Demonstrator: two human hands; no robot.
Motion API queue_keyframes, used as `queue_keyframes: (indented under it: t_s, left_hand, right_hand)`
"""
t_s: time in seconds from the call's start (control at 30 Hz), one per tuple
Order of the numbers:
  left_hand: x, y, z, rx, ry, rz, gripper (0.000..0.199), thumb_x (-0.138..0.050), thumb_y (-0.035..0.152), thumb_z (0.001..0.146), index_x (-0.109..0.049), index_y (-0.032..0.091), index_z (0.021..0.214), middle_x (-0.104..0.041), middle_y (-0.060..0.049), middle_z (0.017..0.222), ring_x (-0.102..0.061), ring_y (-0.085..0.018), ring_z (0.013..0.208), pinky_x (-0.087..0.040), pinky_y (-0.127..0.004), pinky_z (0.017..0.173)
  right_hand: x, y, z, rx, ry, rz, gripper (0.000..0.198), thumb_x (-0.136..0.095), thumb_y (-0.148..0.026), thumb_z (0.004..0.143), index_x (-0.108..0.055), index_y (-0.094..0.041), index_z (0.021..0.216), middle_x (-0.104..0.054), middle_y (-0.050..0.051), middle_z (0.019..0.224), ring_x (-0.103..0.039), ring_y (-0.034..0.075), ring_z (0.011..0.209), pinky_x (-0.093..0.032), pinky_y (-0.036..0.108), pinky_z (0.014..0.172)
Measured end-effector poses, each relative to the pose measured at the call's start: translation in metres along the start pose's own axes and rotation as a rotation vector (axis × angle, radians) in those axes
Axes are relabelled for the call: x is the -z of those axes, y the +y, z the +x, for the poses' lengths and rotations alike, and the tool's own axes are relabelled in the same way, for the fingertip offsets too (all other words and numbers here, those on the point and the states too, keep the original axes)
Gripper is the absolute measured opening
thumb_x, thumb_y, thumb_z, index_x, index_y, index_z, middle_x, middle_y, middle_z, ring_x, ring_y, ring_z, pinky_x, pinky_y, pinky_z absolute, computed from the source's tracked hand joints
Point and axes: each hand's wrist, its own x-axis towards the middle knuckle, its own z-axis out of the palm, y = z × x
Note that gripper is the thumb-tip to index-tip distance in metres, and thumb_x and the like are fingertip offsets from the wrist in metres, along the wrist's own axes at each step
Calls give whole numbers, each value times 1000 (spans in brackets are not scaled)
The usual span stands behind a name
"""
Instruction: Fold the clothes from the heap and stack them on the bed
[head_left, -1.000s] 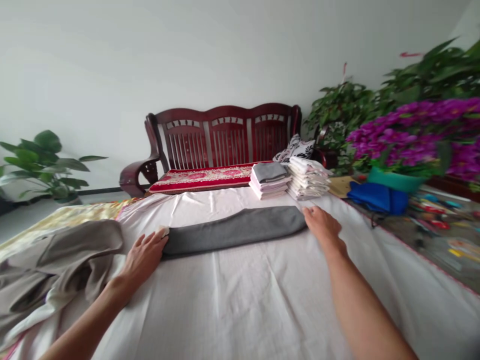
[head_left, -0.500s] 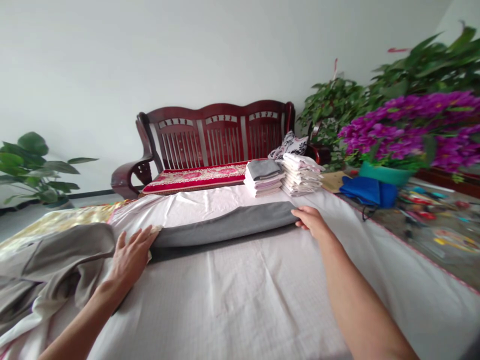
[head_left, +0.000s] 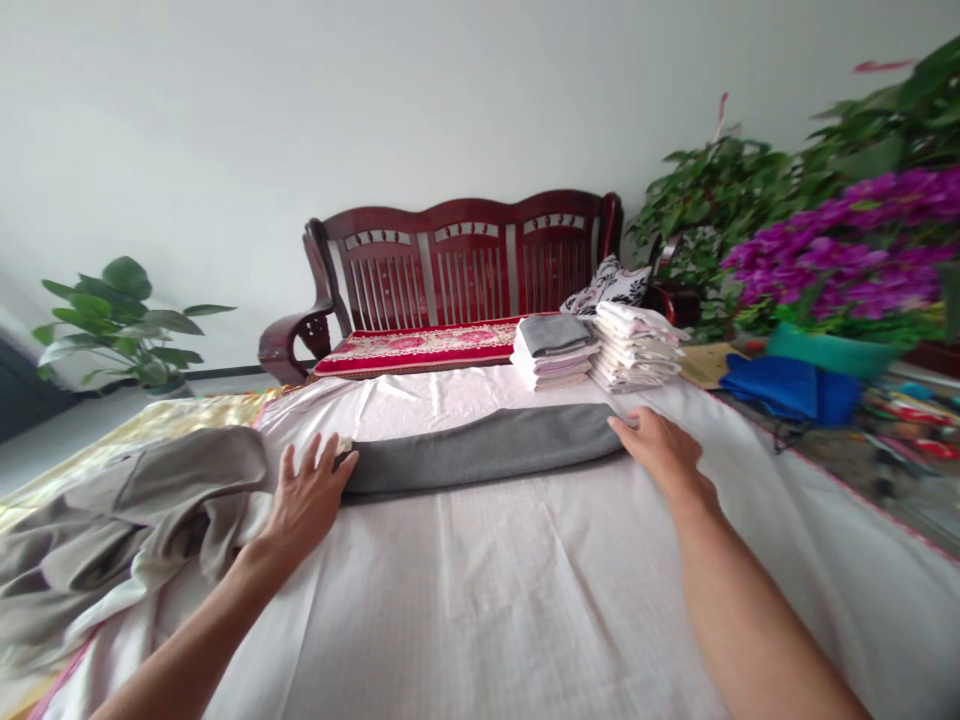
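A dark grey garment, folded into a long narrow strip, lies across the white cloth. A bit of pale fabric shows at its left end. My left hand rests on that end with its fingers spread. At the opposite end, my right hand pinches the garment's edge between thumb and fingers. Left of my left hand is a crumpled grey-brown garment in a loose heap.
Beyond the strip stand two stacks of folded clothes, one topped with a grey piece and one whitish. Behind them is a wooden bench. A blue cloth bag and small clutter lie at right, near purple flowers.
The whole scene has shifted right in the view. Less dark edge shows beneath the strip's left part. My left fingers are spread wider; my right hand still pinches the other end.
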Motion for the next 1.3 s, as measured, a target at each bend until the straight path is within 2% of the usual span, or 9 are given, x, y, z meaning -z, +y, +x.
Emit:
queue_keyframes:
  t_s: [0.07, 0.1, 0.23, 0.37, 0.5, 0.7, 0.93, 1.1, 1.3]
  left_hand:
    - [4, 14, 2, -124, 67, -98, 58, -44, 2, 84, -62, 25, 133, -46, -13, 152, -31, -36, 146, -21, -62, 118]
    - [6, 22, 4, -196, 92, -145, 55, -45, 2, 86, -63, 26, 132, -50, -12, 149, -36, -33, 144, -23, -58, 119]
    - [6, 49, 9, -345, 129, -262, 33, -48, 14, 95, -69, 22, 119, -68, -11, 119, -59, -27, 114, -41, -46, 107]
    - [-1, 54, 11, -340, 93, -291, 27, -48, 20, 98, -70, 22, 114, -70, -9, 104, -63, -24, 98, -48, -41, 92]
    - [-10, 49, 9, -305, 43, -310, 31, -48, 17, 97, -68, 21, 120, -71, -8, 107, -64, -23, 98, -49, -38, 89]
    - [-16, 46, 9, -227, 65, -365, 33, -44, 18, 98, -68, 22, 120, -73, -8, 110, -67, -23, 100, -51, -36, 89]
    - [-15, 45, 8, -214, 91, -386, 31, -44, 20, 98, -67, 22, 119, -72, -6, 110, -68, -19, 96, -53, -30, 87]
    - [-12, 44, 7, -195, 88, -403, 24, -43, 17, 96, -66, 21, 101, -71, -4, 97, -66, -18, 89, -51, -28, 82]
    - [-4, 45, 6, -139, 58, -396, 23, -44, 11, 92, -64, 20, 95, -69, -4, 92, -62, -19, 87, -49, -31, 82]
  right_hand:
    - [1, -13, -9, 228, 159, -41, 31, -61, -46, 85, -70, -23, 104, -71, 10, 106, -64, 28, 99, -46, 37, 81]
    - [0, -21, -15, 367, 170, 1, 24, -62, -42, 86, -71, -23, 99, -72, 8, 103, -63, 26, 98, -45, 35, 82]
    - [-22, -56, -45, 869, -57, 180, 7, -69, -30, 82, -69, -24, 77, -71, 1, 85, -62, 19, 88, -45, 29, 80]
    - [-46, -75, -69, 1117, -168, 133, 8, -76, -21, 76, -72, -25, 81, -70, -1, 84, -59, 18, 85, -44, 29, 78]
    - [-57, -76, -73, 1208, -140, 75, 11, -73, -17, 81, -75, -27, 86, -69, -1, 83, -58, 17, 84, -43, 29, 78]
    - [-64, -72, -71, 1224, -75, 124, 14, -64, -15, 88, -74, -25, 86, -67, 0, 81, -59, 16, 80, -43, 27, 74]
    - [-64, -74, -76, 1235, -73, 123, 34, -54, 1, 78, -69, -24, 97, -67, 1, 89, -59, 18, 88, -44, 30, 80]
    - [-64, -73, -76, 1275, -54, 126, 28, -53, 1, 80, -68, -23, 83, -66, 1, 83, -57, 18, 81, -43, 29, 76]
    - [-63, -70, -76, 1276, -20, 105, 23, -58, -7, 87, -72, -25, 86, -66, 2, 82, -56, 18, 81, -42, 29, 76]
